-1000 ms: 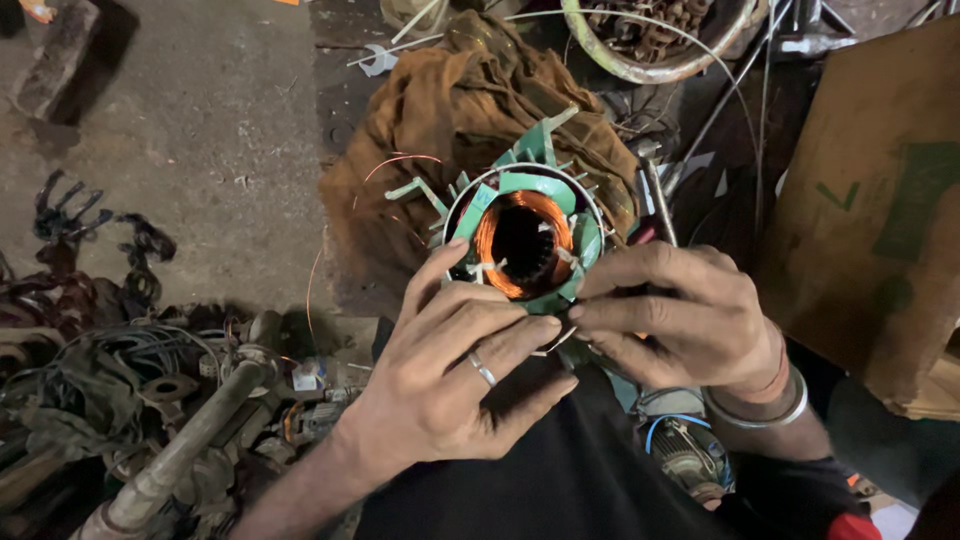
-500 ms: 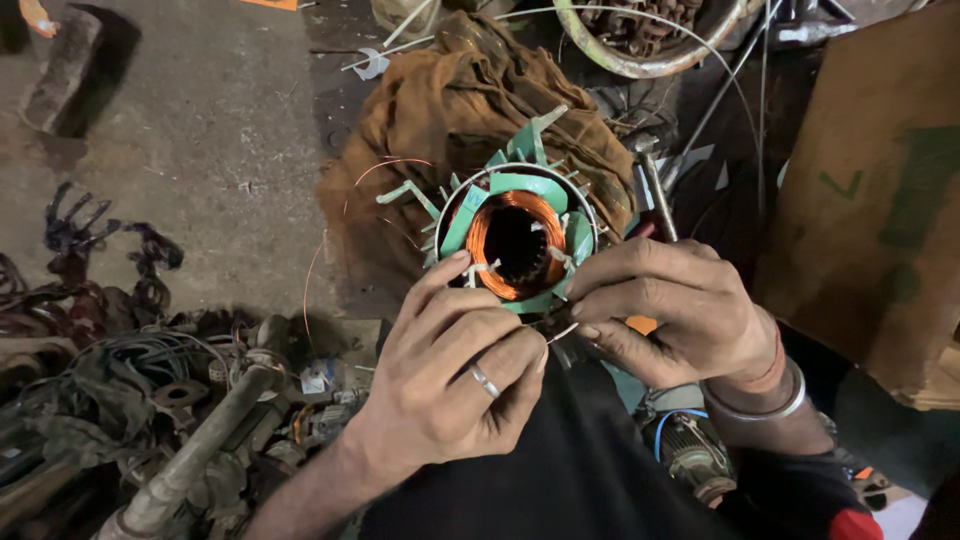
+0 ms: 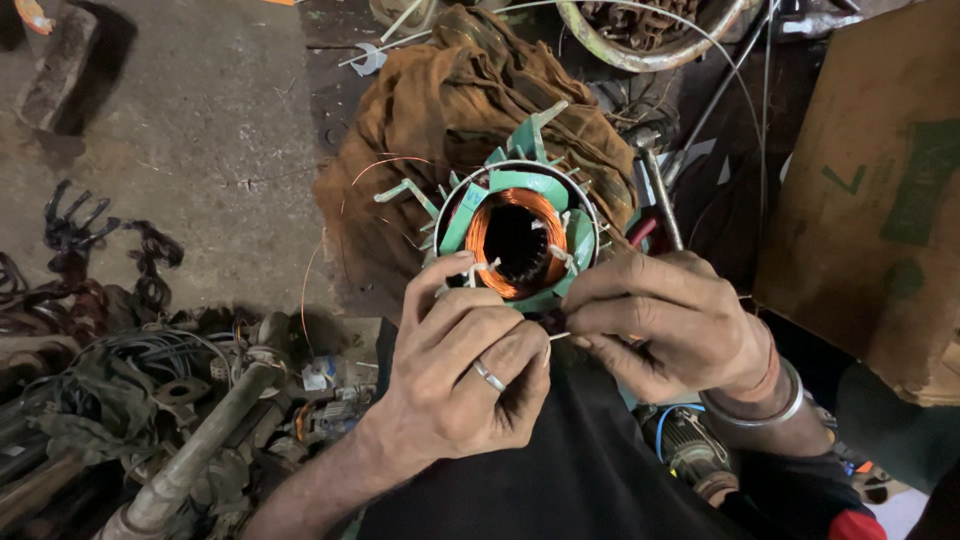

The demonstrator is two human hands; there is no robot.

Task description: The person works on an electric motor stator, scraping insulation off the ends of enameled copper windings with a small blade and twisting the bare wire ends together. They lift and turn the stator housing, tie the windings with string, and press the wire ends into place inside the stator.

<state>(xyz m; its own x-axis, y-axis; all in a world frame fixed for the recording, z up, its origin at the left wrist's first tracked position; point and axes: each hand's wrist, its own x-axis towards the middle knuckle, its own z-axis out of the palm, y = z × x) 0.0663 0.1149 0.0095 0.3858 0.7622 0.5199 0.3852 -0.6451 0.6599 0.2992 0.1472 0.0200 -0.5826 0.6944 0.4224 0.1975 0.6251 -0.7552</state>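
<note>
The grey concrete floor [image 3: 200,150] spreads far and left; a brown cardboard box [image 3: 880,200] stands at the right; a heap of dark scrap metal and old cables [image 3: 130,410] lies near left; a crumpled brown cloth [image 3: 440,110] sits in the middle, and on its near side rests the round motor stator with copper winding and green insulating paper strips [image 3: 515,235], just beyond my dark lap.

My left hand [image 3: 460,370], with a silver ring, curls shut over the stator's near rim, fingertips pinching at a small white sleeve among the coils; my right hand [image 3: 670,320], bangle at the wrist, is closed on a thin white stick [image 3: 560,336] that pokes out towards the left hand; what else it holds I cannot tell.

To do this well, I judge the stator should be braced firmly against the cloth, and the stick pressed gently between paper and coil, lest the copper enamel be scratched.

Against half a second ago, my two hands sit closer together at the near rim; the stator lies much as before.
</note>
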